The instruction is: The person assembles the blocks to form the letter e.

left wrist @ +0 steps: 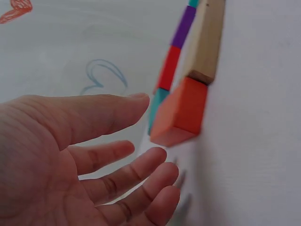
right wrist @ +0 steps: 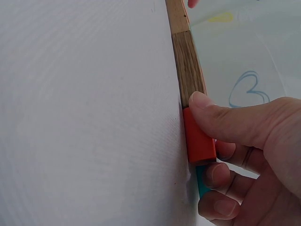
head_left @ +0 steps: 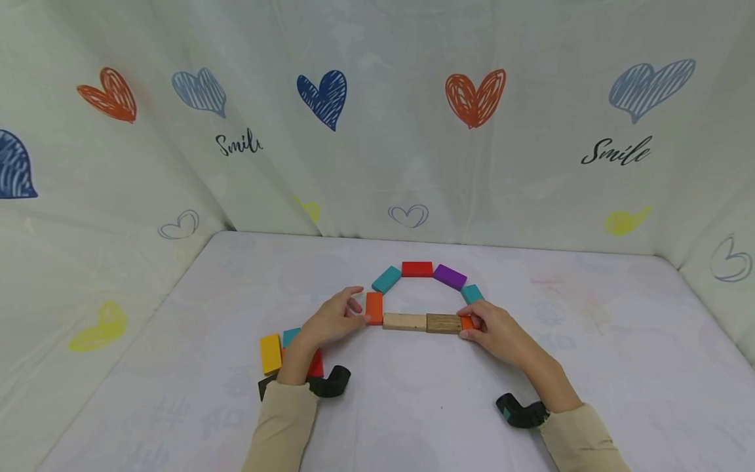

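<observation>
Coloured wooden blocks lie end to end in a closed arch shape on the table. My right hand pinches an orange block at the lower right corner, thumb on its near side. That block meets the end of a dark-grained wooden block, which adjoins a pale wooden block. At the lower left corner stands another orange block. My left hand is beside it with fingers loosely bent, a small gap showing in the left wrist view. Teal, red and purple blocks form the curve, with a second teal block near my right hand.
Loose blocks, including a yellow block and a red block, lie under and beside my left forearm, partly hidden. A white cloth covers the table. A curtain with printed hearts hangs behind it.
</observation>
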`<state>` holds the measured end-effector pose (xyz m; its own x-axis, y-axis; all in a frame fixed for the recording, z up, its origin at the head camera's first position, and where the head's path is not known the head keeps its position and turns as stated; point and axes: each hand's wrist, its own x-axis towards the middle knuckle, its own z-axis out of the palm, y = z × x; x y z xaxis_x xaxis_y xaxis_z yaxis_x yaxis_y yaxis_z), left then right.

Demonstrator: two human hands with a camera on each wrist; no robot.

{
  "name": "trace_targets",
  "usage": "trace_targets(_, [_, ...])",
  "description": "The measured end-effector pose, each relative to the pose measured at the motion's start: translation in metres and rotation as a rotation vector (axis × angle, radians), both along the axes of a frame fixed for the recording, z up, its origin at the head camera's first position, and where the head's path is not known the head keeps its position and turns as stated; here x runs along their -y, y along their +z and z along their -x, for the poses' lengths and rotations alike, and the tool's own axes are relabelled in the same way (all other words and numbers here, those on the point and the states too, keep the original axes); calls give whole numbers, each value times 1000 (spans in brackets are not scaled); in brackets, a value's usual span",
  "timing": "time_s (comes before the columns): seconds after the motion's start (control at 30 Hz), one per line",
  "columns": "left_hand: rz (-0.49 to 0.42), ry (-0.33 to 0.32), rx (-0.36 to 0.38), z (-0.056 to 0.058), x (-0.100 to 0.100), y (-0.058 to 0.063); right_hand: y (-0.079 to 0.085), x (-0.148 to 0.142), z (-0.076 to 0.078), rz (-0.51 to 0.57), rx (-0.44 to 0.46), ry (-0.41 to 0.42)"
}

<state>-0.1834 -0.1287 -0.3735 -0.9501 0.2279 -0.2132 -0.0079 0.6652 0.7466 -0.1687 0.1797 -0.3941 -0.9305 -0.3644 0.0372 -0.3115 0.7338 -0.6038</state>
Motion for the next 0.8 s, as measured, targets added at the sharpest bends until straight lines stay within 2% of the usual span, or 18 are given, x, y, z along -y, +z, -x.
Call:
trace_targets(0.17, [-45,-19,-53,-8,5,17,0,2,-1,7,7,9])
trace_targets(0.3, [-46,-40,-101,-15,7,29,0,3,-1,7,7,2])
trace_targets(0.5, [12,-78,-171,-24,15,44,1,1,-1,2,0,-3])
trace_targets(0.67, [76,-92,-195,-33,25,55,0,0,-1,0,6,-2])
trace_targets(0.8, [121,-85,-201,-39,33,60,0,0,-1,-2,6,-1])
